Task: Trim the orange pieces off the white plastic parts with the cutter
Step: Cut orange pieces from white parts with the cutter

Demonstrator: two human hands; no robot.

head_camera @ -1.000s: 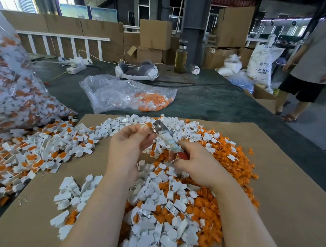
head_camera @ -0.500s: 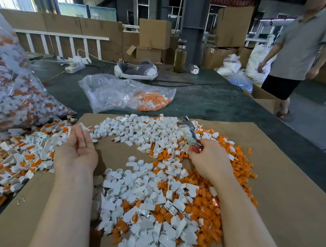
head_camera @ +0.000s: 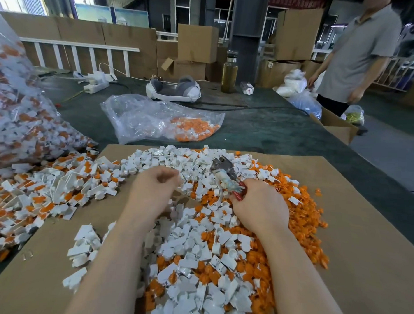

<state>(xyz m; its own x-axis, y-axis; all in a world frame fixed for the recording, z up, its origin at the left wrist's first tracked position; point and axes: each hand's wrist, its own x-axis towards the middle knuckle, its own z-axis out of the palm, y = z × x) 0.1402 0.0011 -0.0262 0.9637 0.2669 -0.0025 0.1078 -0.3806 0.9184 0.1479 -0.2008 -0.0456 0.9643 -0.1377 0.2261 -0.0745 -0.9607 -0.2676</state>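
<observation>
Right hand (head_camera: pixel 258 205), centre right of the frame: fingers curled around the red handles of the cutter (head_camera: pixel 224 175); the metal nose points up and left, above the heap; whether its blades are apart or together cannot be told. Left hand (head_camera: pixel 157 185), centre of the frame: blurred; fingers curled inward over the white pieces; whether they pinch a part cannot be told.

Beneath both hands, on the cardboard sheet (head_camera: pixel 363 232): a heap of trimmed white parts (head_camera: pixel 191 255) mixed with cut orange pieces (head_camera: pixel 302 207), the orange lying thickest along the right side. At centre left, spilling from a large clear bag (head_camera: pixel 19 117) at the left edge: untrimmed parts (head_camera: pixel 47 196), white with orange still attached; these are the stock for the task.

Handling, as judged: each part appears small, light and rigid, of thin moulded plastic; smooth faces are likely to slip between fingertips, and loose pieces will scatter if brushed; hold is best taken on the flat white body, finger and thumb on opposite faces, leaving the orange end free and clear of the fingers for the blades; the cutter is the heavier object and is best held far back on its handles.

Upper centre: a smaller clear bag (head_camera: pixel 160 120) holding orange scraps, on the dark table (head_camera: pixel 272 128); upper right: a standing person (head_camera: pixel 355 51).
</observation>
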